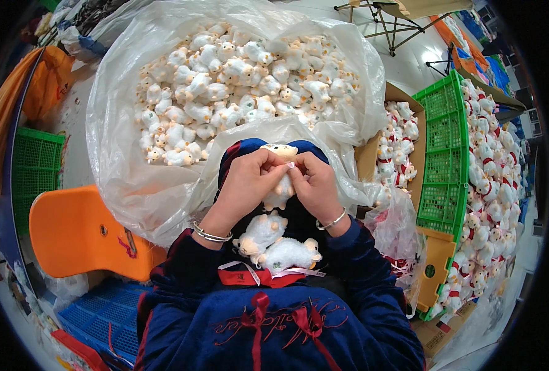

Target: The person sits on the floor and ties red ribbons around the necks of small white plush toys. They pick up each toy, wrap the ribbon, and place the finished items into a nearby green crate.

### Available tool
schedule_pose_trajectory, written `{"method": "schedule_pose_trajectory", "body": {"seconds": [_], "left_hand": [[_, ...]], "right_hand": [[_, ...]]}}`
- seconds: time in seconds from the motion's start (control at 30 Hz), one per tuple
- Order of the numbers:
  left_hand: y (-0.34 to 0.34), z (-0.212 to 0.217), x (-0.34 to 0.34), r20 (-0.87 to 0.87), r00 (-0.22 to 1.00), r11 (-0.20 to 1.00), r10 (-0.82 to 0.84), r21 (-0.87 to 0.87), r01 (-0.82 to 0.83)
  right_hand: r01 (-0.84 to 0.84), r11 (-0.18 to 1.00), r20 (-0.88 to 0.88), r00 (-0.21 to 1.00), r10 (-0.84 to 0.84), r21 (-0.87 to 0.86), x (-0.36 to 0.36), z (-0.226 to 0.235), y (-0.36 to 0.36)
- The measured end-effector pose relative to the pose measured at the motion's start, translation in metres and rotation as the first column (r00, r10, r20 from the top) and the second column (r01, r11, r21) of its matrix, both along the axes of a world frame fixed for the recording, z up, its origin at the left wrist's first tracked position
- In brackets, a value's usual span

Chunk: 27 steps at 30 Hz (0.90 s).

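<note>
Over my lap, a small white plush sheep with a cream head is held belly up between my hands. My left hand is closed at its neck, thumb and forefinger pinched. Opposite it, my right hand is closed too, the thumb tips meeting at a tiny pale strip that looks like ribbon. Fingers hide most of the neck. Two more plush sheep lie on my lap, beside a red cloth band and white printed ribbons.
A large clear plastic sack full of plush sheep spreads ahead. An orange chair stands left, a blue crate below it. At right are a cardboard box and green crates beside plush toys with red neckbands.
</note>
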<state>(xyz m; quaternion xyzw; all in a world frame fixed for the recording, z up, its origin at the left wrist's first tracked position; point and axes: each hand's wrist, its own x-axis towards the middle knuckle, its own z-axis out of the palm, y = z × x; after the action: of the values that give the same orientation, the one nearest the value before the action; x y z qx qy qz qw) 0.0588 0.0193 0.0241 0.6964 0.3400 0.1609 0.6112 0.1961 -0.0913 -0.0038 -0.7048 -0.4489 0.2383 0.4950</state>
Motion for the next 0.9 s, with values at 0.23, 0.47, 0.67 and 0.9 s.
{"method": "schedule_pose_trajectory", "body": {"seconds": [0.23, 0.47, 0.67, 0.9], "left_hand": [[0.002, -0.011, 0.0, -0.044, 0.999, 1.0, -0.007, -0.022, 0.006], [0.001, -0.013, -0.001, -0.019, 1.0, 1.0, -0.003, 0.02, 0.004], [-0.007, -0.026, 0.003, 0.194, 0.975, 0.982, 0.109, -0.173, -0.075], [-0.004, -0.031, 0.005, 0.174, 0.985, 1.0, 0.008, 0.027, -0.013]], "right_hand": [[-0.14, 0.989, -0.272, 0.954, 0.125, -0.036, 0.02, 0.004, 0.0], [-0.231, 0.962, -0.282, 0.942, 0.183, -0.148, 0.031, 0.01, 0.008], [-0.244, 0.966, -0.214, 0.951, 0.221, -0.085, 0.034, 0.016, 0.007], [-0.223, 0.971, -0.272, 0.943, 0.192, -0.088, 0.035, 0.016, 0.01]]}}
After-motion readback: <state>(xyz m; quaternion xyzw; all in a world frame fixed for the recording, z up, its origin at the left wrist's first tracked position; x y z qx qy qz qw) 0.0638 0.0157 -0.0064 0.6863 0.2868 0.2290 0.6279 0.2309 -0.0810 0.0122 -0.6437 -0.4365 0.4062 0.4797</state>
